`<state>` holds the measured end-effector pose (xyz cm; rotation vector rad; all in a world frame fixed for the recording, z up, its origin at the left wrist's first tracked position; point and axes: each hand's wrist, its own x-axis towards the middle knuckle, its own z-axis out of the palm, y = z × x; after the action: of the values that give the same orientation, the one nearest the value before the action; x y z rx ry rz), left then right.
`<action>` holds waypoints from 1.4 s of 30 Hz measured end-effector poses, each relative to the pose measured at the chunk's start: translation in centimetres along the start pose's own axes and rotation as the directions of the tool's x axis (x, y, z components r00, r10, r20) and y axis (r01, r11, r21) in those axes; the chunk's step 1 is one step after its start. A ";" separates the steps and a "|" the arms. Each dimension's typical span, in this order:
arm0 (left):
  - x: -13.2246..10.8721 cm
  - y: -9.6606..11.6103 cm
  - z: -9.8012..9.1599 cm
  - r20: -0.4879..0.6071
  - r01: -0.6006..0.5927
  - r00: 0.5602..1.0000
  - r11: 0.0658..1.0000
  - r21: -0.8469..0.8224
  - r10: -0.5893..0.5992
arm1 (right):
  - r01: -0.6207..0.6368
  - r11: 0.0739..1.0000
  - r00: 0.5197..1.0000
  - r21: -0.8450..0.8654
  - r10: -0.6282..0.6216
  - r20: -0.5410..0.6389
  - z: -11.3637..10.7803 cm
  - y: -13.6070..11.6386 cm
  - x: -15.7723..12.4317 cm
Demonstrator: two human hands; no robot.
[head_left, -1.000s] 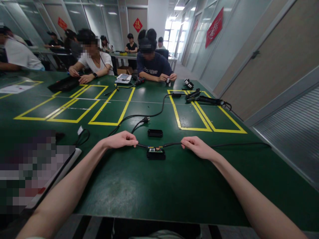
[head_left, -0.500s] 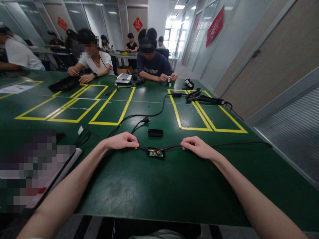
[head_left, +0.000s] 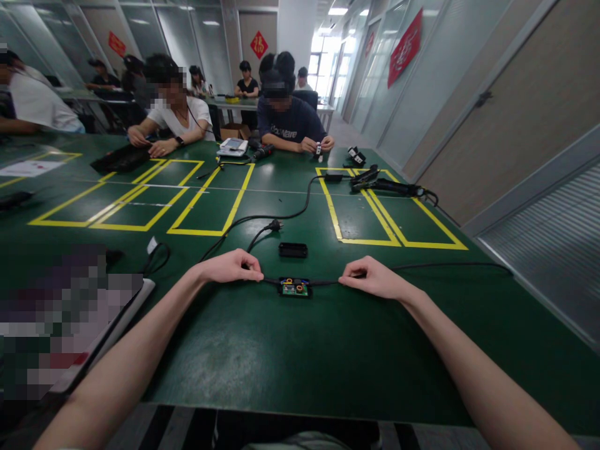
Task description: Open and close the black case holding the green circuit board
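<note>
Both our left hand (head_left: 229, 265) and right hand (head_left: 376, 276) pinch cable (head_left: 324, 283) flanking the circuit board (head_left: 294, 289), seemingly cased; beyond it, the cover (head_left: 293, 250) lies unfitted.

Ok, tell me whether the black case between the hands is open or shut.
Open: the green circuit board shows in the black case, and a separate black shell lies beyond it.

Bare left hand (head_left: 234, 265) and bare right hand (head_left: 368, 276) near mid-frame, slim uncovered forearms (head_left: 140, 347) toward both lower corners, pale grey-green cloth (head_left: 295, 445) at bottom centre, dark cloth (head_left: 328, 426) behind it
</note>
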<state>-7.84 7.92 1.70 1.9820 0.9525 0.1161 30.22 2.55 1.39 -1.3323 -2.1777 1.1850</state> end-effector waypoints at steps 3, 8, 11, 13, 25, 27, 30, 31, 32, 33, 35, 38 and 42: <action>0.0 0.3 0.2 -0.004 0.004 1.000 1.000 0.014 -0.004 | 0.010 0.999 1.000 -0.032 -0.010 -0.001 0.2 0.0 0.0; -0.2 1.0 0.4 -0.033 -0.021 0.999 0.999 0.044 0.022 | 0.030 0.996 1.000 -0.089 -0.030 0.001 0.3 0.1 0.1; -0.4 1.3 0.5 -0.034 -0.014 0.999 0.998 0.061 0.016 | 0.044 0.986 0.999 -0.162 -0.046 -0.005 0.2 0.1 0.0; -0.4 1.4 0.6 -0.050 -0.012 0.999 0.996 0.087 0.016 | 0.056 0.975 0.998 -0.217 -0.059 -0.007 0.2 0.0 0.0; 0.3 2.1 2.3 -0.160 0.013 0.987 0.960 0.278 0.033 | 0.006 0.927 0.991 -0.375 -0.055 -0.120 2.9 -1.6 0.8; 0.4 2.2 2.4 -0.167 0.046 0.986 0.960 0.276 0.001 | -0.013 0.928 0.991 -0.373 -0.038 -0.129 3.0 -1.7 0.7; 0.4 2.4 2.4 -0.176 0.049 0.984 0.961 0.271 -0.001 | -0.024 0.935 0.991 -0.355 -0.024 -0.132 2.9 -1.9 0.6; 0.4 2.4 2.4 -0.178 0.038 0.984 0.961 0.273 0.011 | -0.027 0.938 0.991 -0.345 -0.019 -0.129 2.9 -2.0 0.5; 0.4 2.3 2.4 -0.177 0.025 0.984 0.960 0.277 0.025 | -0.035 0.941 0.992 -0.337 -0.009 -0.127 2.9 -2.1 0.5; 0.4 2.3 2.4 -0.175 0.011 0.984 0.959 0.282 0.040 | -0.047 0.942 0.992 -0.333 0.005 -0.126 2.9 -2.2 0.5; 0.5 2.1 2.4 -0.166 -0.017 0.984 0.958 0.287 0.067 | -0.077 0.940 0.992 -0.334 0.037 -0.124 2.9 -2.3 0.5; 0.5 2.0 2.5 -0.159 -0.034 0.984 0.956 0.291 0.083 | -0.098 0.938 0.992 -0.333 0.065 -0.110 2.9 -2.5 0.7; 0.4 2.4 2.6 -0.151 0.006 0.988 0.954 0.301 0.042 | -0.110 0.925 0.991 -0.365 0.074 -0.112 2.9 -3.0 0.7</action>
<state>-5.12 5.70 1.89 2.2888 1.1057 0.1455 26.29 1.07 1.94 -1.6194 -2.3704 0.7395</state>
